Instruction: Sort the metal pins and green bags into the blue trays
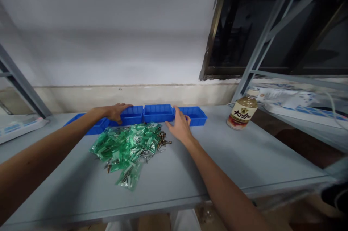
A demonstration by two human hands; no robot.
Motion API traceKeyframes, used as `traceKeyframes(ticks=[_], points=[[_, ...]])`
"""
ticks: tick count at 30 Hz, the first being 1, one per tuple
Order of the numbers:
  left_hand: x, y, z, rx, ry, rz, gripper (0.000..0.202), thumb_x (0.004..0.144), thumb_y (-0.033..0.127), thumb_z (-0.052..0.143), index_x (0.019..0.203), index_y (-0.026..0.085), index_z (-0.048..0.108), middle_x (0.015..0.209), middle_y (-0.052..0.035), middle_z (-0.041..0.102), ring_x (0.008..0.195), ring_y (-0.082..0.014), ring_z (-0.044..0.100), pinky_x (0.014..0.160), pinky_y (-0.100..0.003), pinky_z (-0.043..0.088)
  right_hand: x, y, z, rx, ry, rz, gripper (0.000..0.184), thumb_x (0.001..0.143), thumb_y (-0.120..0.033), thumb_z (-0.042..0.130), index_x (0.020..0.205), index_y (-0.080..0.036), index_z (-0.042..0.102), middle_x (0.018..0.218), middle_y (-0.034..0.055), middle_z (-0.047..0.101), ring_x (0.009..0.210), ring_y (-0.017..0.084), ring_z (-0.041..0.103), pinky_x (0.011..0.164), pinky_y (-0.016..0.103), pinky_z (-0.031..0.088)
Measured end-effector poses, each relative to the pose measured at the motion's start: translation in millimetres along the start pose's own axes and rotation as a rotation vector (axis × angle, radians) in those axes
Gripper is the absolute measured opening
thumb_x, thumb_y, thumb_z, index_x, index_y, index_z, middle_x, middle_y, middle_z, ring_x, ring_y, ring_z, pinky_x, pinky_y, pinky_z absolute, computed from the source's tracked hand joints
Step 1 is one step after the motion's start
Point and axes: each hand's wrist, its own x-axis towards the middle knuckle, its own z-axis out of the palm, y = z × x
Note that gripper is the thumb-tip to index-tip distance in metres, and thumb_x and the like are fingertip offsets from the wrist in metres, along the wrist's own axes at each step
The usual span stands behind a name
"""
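Bare left arm (54,151) is stretched forward and slanted right, left hand (115,112) is held back side up, its thumb (119,118) is pointed down, bare right arm (214,173) is stretched forward and slanted left, right hand (181,126) is held with thumb spread from bent fingers (177,111).

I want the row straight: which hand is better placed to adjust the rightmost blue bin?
Probably the right hand: it is beside the rightmost bin, while the left hand is much farther left.
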Motion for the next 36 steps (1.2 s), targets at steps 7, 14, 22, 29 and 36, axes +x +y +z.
traceKeyframes(ticks=[7, 14, 22, 29, 36], points=[[-16.5, 22.3, -7.7, -0.047, -0.013, -0.032, 0.092, 0.061, 0.036, 0.059, 0.146, 0.016, 0.032, 0.152, -0.0194, 0.031, 0.139, -0.0386, 0.028, 0.106, -0.053, 0.034, 2.8, 5.8, 0.0, 0.095, 0.015, 0.006, 0.082, 0.079, -0.030, 0.060, 0.147, -0.015, 0.017, 0.121, 0.0154, 0.060, 0.118, 0.026, 0.053, 0.104, 0.047, 0.025], [-24.6, 72.1, 3.6, -0.073, 0.175, -0.028, 0.058, 0.081, 0.063, 0.044, 0.127, 0.029, 0.055, 0.129, -0.0111, 0.059, 0.123, -0.0387, 0.046, 0.099, -0.064, 0.032, 1.6, 6.1, 0.3, 0.061, 0.033, -0.021, 0.080, 0.079, -0.029, 0.060, 0.147, -0.020, 0.019, 0.121, 0.0134, 0.060, 0.117, 0.027, 0.053, 0.103, 0.047, 0.026], [-10.5, 75.7, 29.2, -0.287, 0.341, 0.029, 0.041, 0.084, 0.046, 0.043, 0.115, 0.022, 0.056, 0.111, -0.0075, 0.069, 0.104, -0.0254, 0.063, 0.094, -0.039, 0.047, 0.9, 6.3, -1.9, -0.008, -0.052, -0.042, 0.072, 0.081, -0.033, 0.060, 0.145, -0.021, 0.031, 0.124, 0.0135, 0.057, 0.119, 0.026, 0.050, 0.103, 0.045, 0.024], [-10.1, 71.8, 26.1, -0.296, 0.344, 0.040, 0.039, 0.081, 0.043, 0.046, 0.108, 0.019, 0.061, 0.107, -0.0073, 0.071, 0.102, -0.0254, 0.065, 0.092, -0.036, 0.048, -0.7, 2.2, -2.3, -0.099, -0.077, -0.058, 0.047, 0.085, -0.040, 0.058, 0.130, -0.026, 0.056, 0.130, 0.0147, 0.050, 0.125, 0.027, 0.044, 0.105, 0.046, 0.023], [-16.1, 80.7, 24.0, -0.274, 0.303, -0.133, 0.042, 0.083, 0.045, 0.045, 0.117, 0.025, 0.058, 0.119, -0.0064, 0.066, 0.115, -0.0303, 0.056, 0.098, -0.048, 0.041, 1.7, -0.1, -13.2, -0.084, -0.054, -0.050, 0.053, 0.083, -0.047, 0.060, 0.131, -0.024, 0.056, 0.135, 0.0166, 0.046, 0.135, 0.037, 0.028, 0.106, 0.055, 0.021]])
